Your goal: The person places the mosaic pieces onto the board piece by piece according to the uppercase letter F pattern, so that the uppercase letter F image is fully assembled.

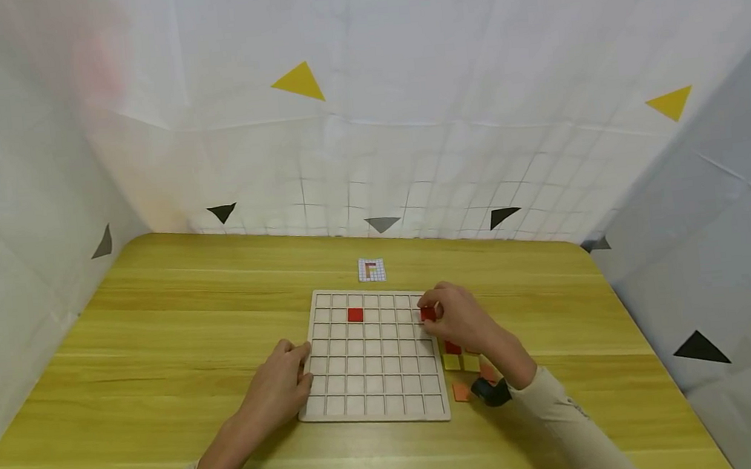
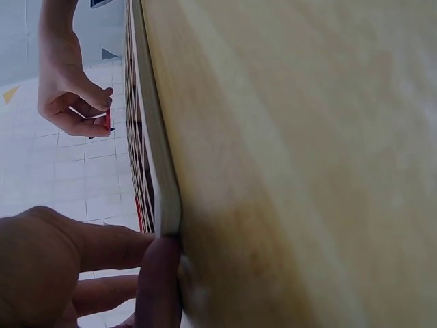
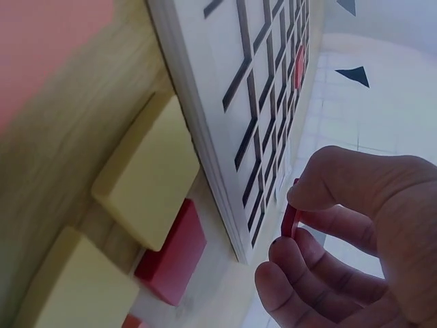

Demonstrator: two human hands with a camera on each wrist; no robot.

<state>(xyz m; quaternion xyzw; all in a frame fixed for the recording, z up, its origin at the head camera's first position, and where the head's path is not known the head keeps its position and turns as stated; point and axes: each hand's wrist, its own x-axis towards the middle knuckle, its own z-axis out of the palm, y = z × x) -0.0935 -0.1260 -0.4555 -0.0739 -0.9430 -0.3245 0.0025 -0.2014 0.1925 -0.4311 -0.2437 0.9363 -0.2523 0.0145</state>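
A pale wooden grid board [image 1: 374,350] lies on the table, with one red square tile [image 1: 355,315] in a cell of its upper part. My left hand [image 1: 279,381] rests at the board's left side, where thumb and fingertips touch its edge [image 2: 158,171]. Between thumb and fingers my right hand [image 1: 458,317] pinches another red tile [image 3: 291,217], held above the board's upper right corner. In the right wrist view this tile stands on edge, apart from the grid. Beside the board's right edge lie yellow tiles [image 3: 150,171] and a red tile [image 3: 174,256].
Orange tiles [image 1: 461,392] lie near the right wrist's black camera strap [image 1: 491,391]. Beyond the board's far edge is a small card [image 1: 372,270] printed with a coloured grid pattern. White sheeting [image 1: 368,153] with triangles surrounds the wooden table [image 1: 175,319].
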